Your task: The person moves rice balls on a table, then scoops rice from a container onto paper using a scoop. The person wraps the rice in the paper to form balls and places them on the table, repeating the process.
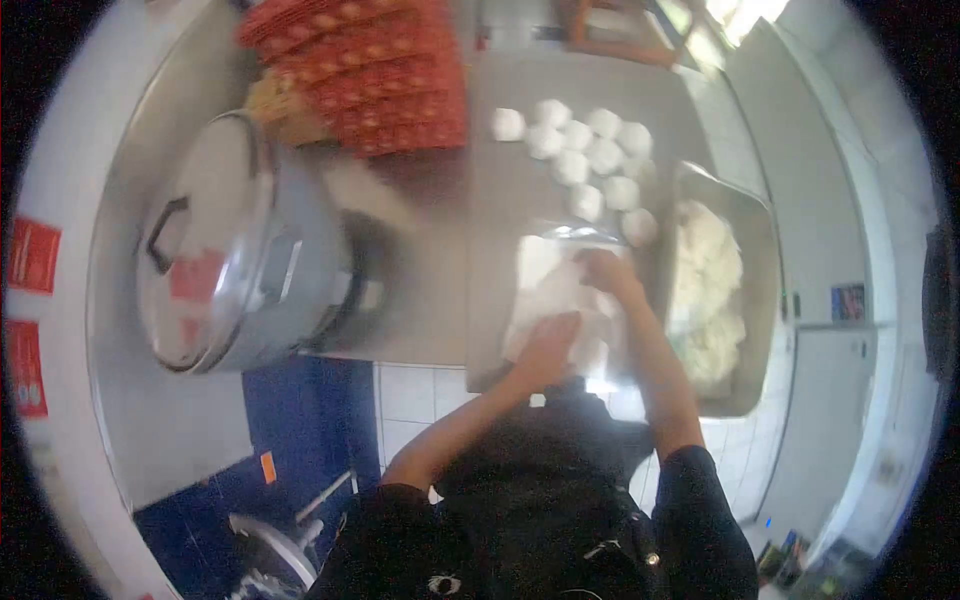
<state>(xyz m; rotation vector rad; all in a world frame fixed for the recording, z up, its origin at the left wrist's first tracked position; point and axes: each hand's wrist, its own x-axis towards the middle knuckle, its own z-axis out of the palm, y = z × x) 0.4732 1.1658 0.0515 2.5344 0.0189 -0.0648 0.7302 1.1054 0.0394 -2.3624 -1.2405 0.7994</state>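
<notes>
A white, soft-looking mass (545, 285) lies close in front of me on the metal table; blur hides whether it is dough, flour or cloth. On its near side, my left hand (550, 348) reaches into the white area. Farther up, my right hand (606, 272) bends over its right part. Both hands' fingers are smeared and partly hidden, so their grip does not show. Just beyond are several round white balls (570, 167), resembling dough, grouped on the table. To the right, a deep rectangular tub (757, 320) holds a pale, dough-like mass (708, 270).
A large lidded metal pot (215, 250) stands at left. Behind it are stacked red egg trays (385, 85). The steel table (490, 200) ends just before my body. A grey cabinet (825, 400) lies at right, and a brown wooden-looking frame (620, 45) at the far end.
</notes>
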